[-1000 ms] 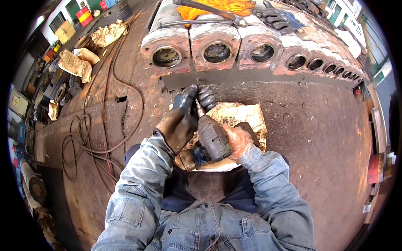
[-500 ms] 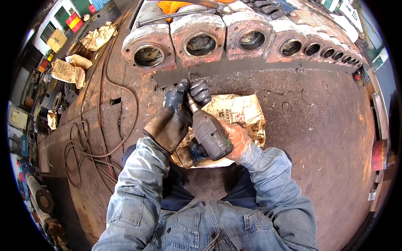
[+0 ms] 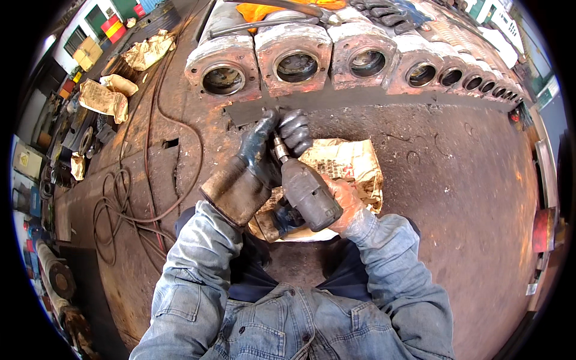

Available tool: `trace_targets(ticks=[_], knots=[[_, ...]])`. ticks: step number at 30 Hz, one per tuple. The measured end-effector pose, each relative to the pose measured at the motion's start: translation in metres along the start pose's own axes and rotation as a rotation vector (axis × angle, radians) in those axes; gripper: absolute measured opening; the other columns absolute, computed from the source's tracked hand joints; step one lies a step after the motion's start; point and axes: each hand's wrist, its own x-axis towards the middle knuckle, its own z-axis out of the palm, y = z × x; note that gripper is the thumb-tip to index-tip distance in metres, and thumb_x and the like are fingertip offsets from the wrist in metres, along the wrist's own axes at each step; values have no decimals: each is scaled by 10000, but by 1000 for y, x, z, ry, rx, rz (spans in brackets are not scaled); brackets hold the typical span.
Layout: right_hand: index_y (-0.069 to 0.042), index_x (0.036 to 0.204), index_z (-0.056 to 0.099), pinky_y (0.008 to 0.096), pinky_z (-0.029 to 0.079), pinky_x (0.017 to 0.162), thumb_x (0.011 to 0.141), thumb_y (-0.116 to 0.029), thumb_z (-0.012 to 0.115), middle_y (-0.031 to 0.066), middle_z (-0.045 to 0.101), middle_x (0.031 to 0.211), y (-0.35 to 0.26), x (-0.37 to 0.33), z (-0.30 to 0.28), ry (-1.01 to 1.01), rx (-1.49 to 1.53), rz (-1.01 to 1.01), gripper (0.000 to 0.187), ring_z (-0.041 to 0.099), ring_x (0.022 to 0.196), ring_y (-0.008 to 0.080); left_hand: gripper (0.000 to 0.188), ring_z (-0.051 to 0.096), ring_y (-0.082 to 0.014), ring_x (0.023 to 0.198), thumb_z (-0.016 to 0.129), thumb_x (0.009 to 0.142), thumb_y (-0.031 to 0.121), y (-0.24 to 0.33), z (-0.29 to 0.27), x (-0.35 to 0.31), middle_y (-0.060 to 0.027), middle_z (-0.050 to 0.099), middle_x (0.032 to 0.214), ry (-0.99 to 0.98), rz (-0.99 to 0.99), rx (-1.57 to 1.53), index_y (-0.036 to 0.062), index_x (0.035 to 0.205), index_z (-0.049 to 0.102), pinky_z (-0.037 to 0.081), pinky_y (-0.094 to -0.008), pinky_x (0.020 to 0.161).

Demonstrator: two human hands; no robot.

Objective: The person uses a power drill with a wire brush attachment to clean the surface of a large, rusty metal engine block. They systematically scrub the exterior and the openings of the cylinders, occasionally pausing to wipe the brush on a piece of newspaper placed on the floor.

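A dark grey impact wrench is held slantwise over my lap, its metal nose pointing up and away. My left hand, in a black and blue work glove with a long brown cuff, is closed around the nose end; its fingers hide the tip. Against the wrench's right side, my right hand, in a thin see-through covering, is wrapped round the grip, which the tool body mostly hides. Below them lies a crumpled paper sack, with a dark blue glove with a brown cuff on it.
Ahead stands a row of rusty engine cylinders with round bores, grey gloves and an orange cloth on top. Coiled hoses lie on the floor at left. Other paper sacks and a red object lie farther out.
The view has shifted slightly, so the cylinders sit a little farther right. My hands and the wrench have moved slightly to the right; both hands keep their hold.
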Motion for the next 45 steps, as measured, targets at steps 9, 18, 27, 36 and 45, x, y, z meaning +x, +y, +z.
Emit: trace_targets(ticks=[9,18,27,36,45], knots=[[-109,1287,582,374,551,823,766,-294,809,112,725,1038,2,4,3,-8,1,-26,598,712,942,298,506,561,-169,682,561,997,445,15,-8,-5,-76,616,883,178,102,240,-25,1185,576,491,-307,603],[-125,1352,541,352,553,823,768,-305,810,83,729,1079,33,4,5,30,142,21,668,718,922,280,283,643,-142,597,601,999,262,72,27,12,-97,710,861,243,767,1143,24,1149,634,499,-274,501],[-87,1292,579,324,539,842,739,-273,852,72,727,1050,2,15,-2,-30,155,-17,644,709,925,208,260,652,-155,630,641,974,266,96,3,5,-77,697,805,264,699,1274,37,1095,657,536,-286,557],[-62,1329,561,294,519,896,723,-171,868,32,699,1145,-26,10,-21,-110,163,50,688,649,1005,117,323,683,-217,654,645,963,287,115,-1,-7,-108,708,836,436,586,1579,87,1216,648,571,-336,603],[-38,1391,506,289,493,971,775,-190,844,65,661,1244,-17,10,-13,-92,186,6,719,626,1081,122,278,667,-167,652,634,973,257,132,6,-18,-93,694,810,563,405,1660,59,1167,641,537,-314,552]])
